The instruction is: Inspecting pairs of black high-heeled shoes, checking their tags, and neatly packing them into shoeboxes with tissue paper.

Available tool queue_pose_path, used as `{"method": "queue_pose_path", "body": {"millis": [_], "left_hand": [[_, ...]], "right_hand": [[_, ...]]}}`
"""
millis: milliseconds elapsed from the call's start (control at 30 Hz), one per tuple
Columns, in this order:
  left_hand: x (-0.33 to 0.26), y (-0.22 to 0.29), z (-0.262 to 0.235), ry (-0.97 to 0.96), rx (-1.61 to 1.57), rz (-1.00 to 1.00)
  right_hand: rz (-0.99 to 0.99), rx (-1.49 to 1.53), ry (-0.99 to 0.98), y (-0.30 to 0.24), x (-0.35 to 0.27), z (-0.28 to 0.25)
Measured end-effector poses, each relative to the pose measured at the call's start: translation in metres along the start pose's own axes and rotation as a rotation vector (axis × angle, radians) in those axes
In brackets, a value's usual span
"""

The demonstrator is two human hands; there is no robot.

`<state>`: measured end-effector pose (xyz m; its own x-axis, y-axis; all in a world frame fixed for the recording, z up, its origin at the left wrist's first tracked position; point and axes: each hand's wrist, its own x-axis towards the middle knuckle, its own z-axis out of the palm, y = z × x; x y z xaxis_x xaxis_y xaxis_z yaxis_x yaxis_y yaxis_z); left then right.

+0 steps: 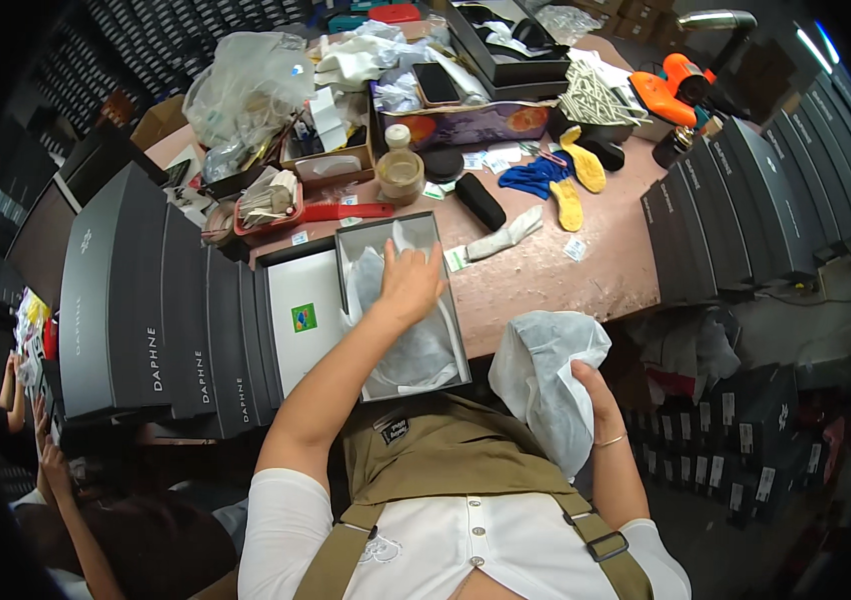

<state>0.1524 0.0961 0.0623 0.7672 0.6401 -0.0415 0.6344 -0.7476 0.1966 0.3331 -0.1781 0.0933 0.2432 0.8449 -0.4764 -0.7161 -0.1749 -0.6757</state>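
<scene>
An open grey shoe box (378, 232) lined with white tissue paper (416, 350) lies on the pinkish worktable (546, 275) in front of me. My left hand (411, 280) presses flat into the tissue inside the box, fingers spread. My right hand (591, 392) is off the table's near edge and grips a white fabric dust bag (546, 365) with something bulky inside it. The box's lid (304, 310), white inside with a small green sticker, lies just left of the box.
Dark grey shoe boxes (161, 310) are stacked at left and more stand at right (746, 200). The back of the table holds yellow insoles (576, 180), a blue cloth, a jar (401, 170), plastic bags and an orange tool (671, 90). Another person's hands (41, 440) show at lower left.
</scene>
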Motion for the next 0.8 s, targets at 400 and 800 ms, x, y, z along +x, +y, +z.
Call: {"method": "queue_pose_path", "body": {"millis": [400, 800], "left_hand": [[-0.071, -0.020, 0.000, -0.096, -0.076, 0.073], [-0.082, -0.032, 0.029, 0.139, -0.149, 0.056]], "right_hand": [[-0.777, -1.113, -0.126, 0.021, 0.183, 0.136], [-0.968, -1.569, -0.166, 0.102, 0.181, 0.130]]}}
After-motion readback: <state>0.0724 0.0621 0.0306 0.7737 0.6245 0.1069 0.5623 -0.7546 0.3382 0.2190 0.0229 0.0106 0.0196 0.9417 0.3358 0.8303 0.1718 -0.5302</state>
